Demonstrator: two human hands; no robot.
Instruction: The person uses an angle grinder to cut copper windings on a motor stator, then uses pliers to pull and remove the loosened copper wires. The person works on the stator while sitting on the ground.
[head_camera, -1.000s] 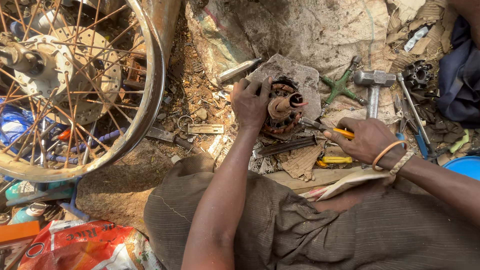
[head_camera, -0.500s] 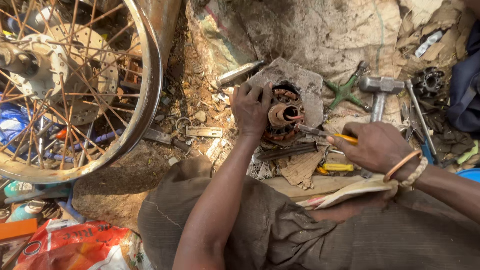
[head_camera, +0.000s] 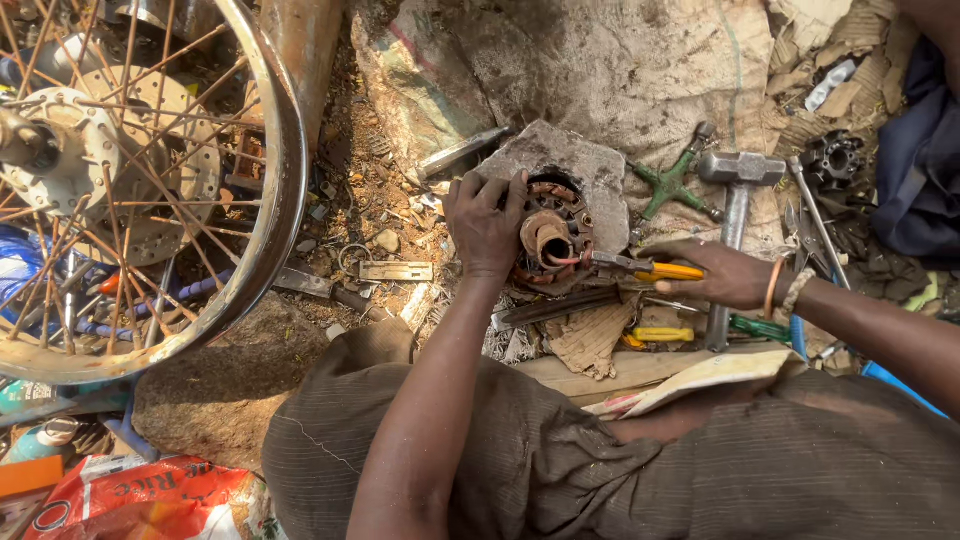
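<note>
Right hand (head_camera: 722, 274) now closer to coil than half second ago — pliers (head_camera: 640, 268), yellow handles, tips at copper coil (head_camera: 548, 235). Grip closed round handles. Left hand (head_camera: 484, 222) clamps coil's left edge, fingers wrapped tight, likely to stop it turning. Coil sits on grey stone block (head_camera: 590, 170) on ground, probably as firm base. Hammer (head_camera: 735, 215) and green cross wrench (head_camera: 672, 183) just right. Spoked wheel (head_camera: 140, 190) far left. Red-orange printed sack (head_camera: 150, 495) at bottom left corner, crumpled.

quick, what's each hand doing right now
Left hand: closed on the copper-wound part, holding it on the stone block.
Right hand: closed on yellow-handled pliers, nose at the part.
</note>
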